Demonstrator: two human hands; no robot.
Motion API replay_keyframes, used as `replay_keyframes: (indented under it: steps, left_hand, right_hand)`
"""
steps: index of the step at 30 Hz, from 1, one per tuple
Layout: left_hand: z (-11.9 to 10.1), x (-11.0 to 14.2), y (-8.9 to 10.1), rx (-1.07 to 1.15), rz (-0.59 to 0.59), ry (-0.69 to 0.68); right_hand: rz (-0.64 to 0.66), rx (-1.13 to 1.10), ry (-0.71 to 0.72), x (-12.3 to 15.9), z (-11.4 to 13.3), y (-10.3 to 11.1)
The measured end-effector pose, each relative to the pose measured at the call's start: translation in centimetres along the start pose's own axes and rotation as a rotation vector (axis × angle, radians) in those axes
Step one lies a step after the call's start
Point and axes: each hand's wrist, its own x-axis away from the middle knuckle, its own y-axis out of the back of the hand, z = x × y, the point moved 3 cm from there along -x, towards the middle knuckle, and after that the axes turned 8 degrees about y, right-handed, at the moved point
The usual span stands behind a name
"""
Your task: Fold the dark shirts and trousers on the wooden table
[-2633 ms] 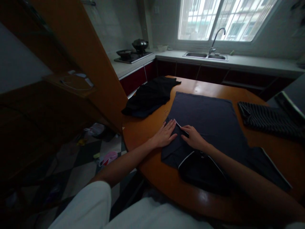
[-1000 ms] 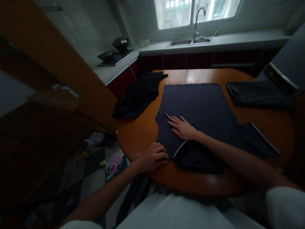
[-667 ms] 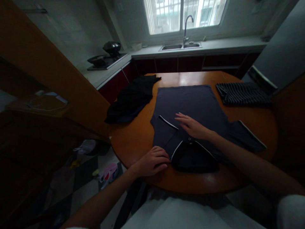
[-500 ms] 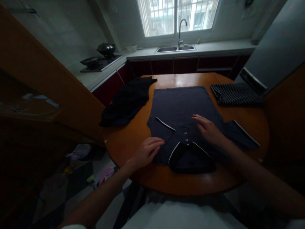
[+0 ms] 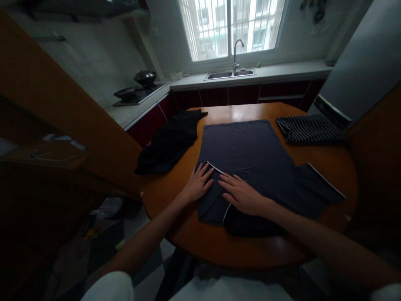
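A dark blue-grey polo shirt [image 5: 244, 146] lies spread on the wooden table, its black collar with white edging toward me. The left sleeve is folded inward over the body, and the right sleeve [image 5: 316, 184] sticks out to the side. My left hand [image 5: 198, 184] rests flat with fingers spread on the folded sleeve, near its white-trimmed cuff. My right hand [image 5: 239, 193] lies flat on the shirt beside the cuff's other end, above the collar. It covers most of the buttons and part of the collar.
A crumpled black garment [image 5: 172, 142] lies on the table's left side. A folded striped cloth [image 5: 310, 129] sits at the right edge. The round wooden table [image 5: 244, 255] stands before a counter with a sink [image 5: 219, 75]; a stove with pans [image 5: 127, 94] is at back left.
Both hands have come down onto the shirt. My right hand moved left and toward me, over the buttons; my left hand moved slightly onto the folded sleeve. The view tilted up a little.
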Motion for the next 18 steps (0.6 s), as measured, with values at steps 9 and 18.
replay_keyframes:
  steps: [9, 18]
  left_hand:
    - [1.9, -0.6, 0.1, -0.021, -0.061, 0.141]
    - [-2.1, -3.7, 0.1, -0.041, -0.038, 0.007]
  right_hand:
    - [0.151, 0.026, 0.022, -0.8, -0.1, -3.8]
    - [0.197, -0.048, -0.004, -1.0, 0.7, -2.0]
